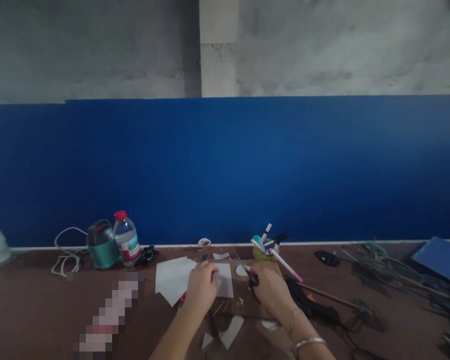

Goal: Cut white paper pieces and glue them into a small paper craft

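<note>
My right hand (pixel 270 287) grips a pair of scissors (pixel 243 265) by the dark handle, blades pointing away and to the left. A round white paper piece (pixel 242 270) lies beside the blades. My left hand (pixel 203 285) has its fingers curled in over white paper sheets (pixel 225 281). A dark thing with a bit of orange (pixel 205 259) shows just beyond these fingers; what they hold, if anything, is hidden. Cut paper scraps (pixel 231 331) lie on the brown table between my forearms. Something red (pixel 183 297) peeks out by my left wrist.
At the left stand a red-capped bottle (pixel 127 245), a teal and dark container (pixel 103 247) and a white cable (pixel 65 262). Behind my right hand is a pen holder (pixel 264 252). A black tool (pixel 315 307) and tangled wires (pixel 382 270) lie right. A blue wall (pixel 225 170) backs the table.
</note>
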`<action>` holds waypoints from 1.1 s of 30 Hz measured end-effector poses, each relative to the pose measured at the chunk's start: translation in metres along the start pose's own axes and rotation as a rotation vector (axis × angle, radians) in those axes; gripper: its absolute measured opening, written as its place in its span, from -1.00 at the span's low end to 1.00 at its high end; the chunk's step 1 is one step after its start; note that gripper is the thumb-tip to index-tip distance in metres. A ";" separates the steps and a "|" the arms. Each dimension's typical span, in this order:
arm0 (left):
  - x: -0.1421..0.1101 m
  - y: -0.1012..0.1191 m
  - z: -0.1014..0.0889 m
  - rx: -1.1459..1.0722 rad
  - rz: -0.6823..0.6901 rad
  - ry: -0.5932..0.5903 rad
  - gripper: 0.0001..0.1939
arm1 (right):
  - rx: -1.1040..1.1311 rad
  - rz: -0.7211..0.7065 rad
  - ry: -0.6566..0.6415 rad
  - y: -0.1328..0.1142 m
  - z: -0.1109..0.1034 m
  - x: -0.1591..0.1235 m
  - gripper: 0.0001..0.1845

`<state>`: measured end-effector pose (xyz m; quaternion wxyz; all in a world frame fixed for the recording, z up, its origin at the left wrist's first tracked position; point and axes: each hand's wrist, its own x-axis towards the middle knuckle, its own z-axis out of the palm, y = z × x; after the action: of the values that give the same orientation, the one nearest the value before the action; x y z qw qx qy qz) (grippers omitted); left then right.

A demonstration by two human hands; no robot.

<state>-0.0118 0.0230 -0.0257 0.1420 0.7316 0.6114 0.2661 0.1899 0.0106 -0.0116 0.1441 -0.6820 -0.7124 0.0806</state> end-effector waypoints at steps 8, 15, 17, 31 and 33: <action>0.002 -0.003 -0.008 0.091 -0.012 0.061 -0.80 | 0.064 0.036 0.011 0.006 -0.005 0.001 -0.75; 0.005 -0.010 -0.018 0.104 -0.066 0.101 -0.87 | 0.109 0.040 0.055 0.005 -0.007 0.001 -0.74; 0.006 -0.015 -0.020 0.112 -0.091 0.079 -0.89 | 0.116 0.045 0.060 0.005 -0.006 0.001 -0.73; 0.006 -0.026 -0.018 0.255 -0.090 -0.081 -0.80 | 0.144 0.077 0.053 -0.001 -0.014 -0.001 -0.73; 0.005 -0.027 -0.017 0.260 -0.088 -0.079 -0.80 | 0.149 0.073 0.052 -0.002 -0.014 -0.001 -0.73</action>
<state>-0.0427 0.0318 -0.0247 0.0812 0.7263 0.6660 0.1490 0.1929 0.0080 0.0022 0.2099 -0.6966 -0.6753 0.1210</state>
